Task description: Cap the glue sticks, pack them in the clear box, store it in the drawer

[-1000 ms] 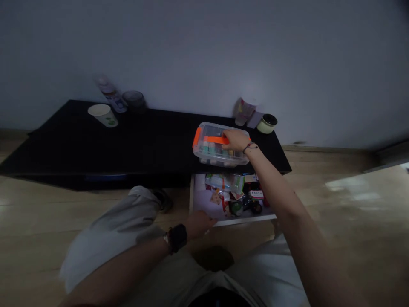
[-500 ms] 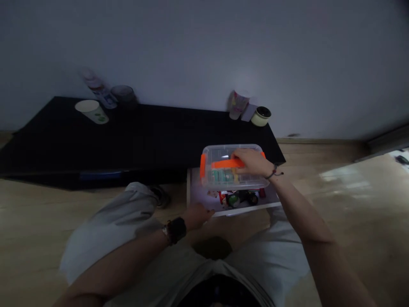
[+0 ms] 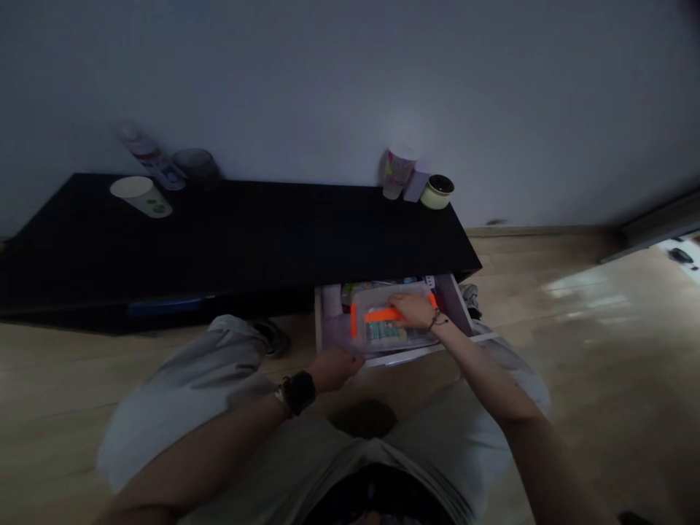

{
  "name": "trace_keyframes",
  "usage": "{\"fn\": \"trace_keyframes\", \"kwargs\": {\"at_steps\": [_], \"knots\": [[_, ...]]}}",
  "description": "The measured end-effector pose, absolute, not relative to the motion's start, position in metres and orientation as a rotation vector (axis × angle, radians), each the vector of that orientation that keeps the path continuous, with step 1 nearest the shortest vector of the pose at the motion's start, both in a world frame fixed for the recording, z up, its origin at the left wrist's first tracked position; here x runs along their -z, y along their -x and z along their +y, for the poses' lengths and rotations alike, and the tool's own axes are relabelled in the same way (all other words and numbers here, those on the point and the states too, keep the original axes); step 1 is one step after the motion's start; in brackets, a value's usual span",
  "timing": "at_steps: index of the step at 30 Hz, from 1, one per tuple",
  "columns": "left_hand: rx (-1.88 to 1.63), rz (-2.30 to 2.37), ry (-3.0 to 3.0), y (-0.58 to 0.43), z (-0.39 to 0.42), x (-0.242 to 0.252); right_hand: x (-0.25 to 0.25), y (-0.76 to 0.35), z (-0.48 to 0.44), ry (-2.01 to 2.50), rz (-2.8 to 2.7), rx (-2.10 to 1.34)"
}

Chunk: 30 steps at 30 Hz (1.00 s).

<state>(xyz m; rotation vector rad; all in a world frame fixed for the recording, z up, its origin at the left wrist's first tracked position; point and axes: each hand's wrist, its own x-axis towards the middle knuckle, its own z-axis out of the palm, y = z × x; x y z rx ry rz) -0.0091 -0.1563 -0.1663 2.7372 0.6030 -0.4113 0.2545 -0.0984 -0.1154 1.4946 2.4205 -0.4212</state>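
Observation:
A clear plastic storage box (image 3: 358, 343) with an orange handle and orange side clips is down inside the pulled-out drawer (image 3: 329, 332). My right hand (image 3: 413, 310) is closed around its handle from above. Green and pale items show through the lid. My left hand (image 3: 335, 368), with a dark watch on the wrist, grips the drawer's front edge near its left end. Behind the box, several small packets (image 3: 361, 289) lie in the drawer, partly covered.
The drawer extends from a long black cabinet (image 3: 262, 233). On its top stand a paper cup (image 3: 141, 195), a spray bottle (image 3: 150, 157), a dark jar (image 3: 197, 168), a patterned cup (image 3: 398, 173) and a cream pot (image 3: 436, 193). My knees flank the drawer.
My right hand has lowered the storage box from above the drawer down into it, covering the items near the front. My left hand has stayed on the drawer's front edge.

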Motion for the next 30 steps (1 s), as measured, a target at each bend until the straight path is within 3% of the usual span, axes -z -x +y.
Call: {"fn": "trace_keyframes", "kwargs": {"at_steps": [17, 30], "knots": [[0.548, 0.522, -2.668, 0.006, -0.156, 0.154, 0.213, -0.206, -0.101, -1.328, 2.468, 0.566], [0.456, 0.542, -2.688, 0.006, -0.158, 0.167, 0.226, -0.191, -0.106, -1.351, 2.534, 0.553]]}}
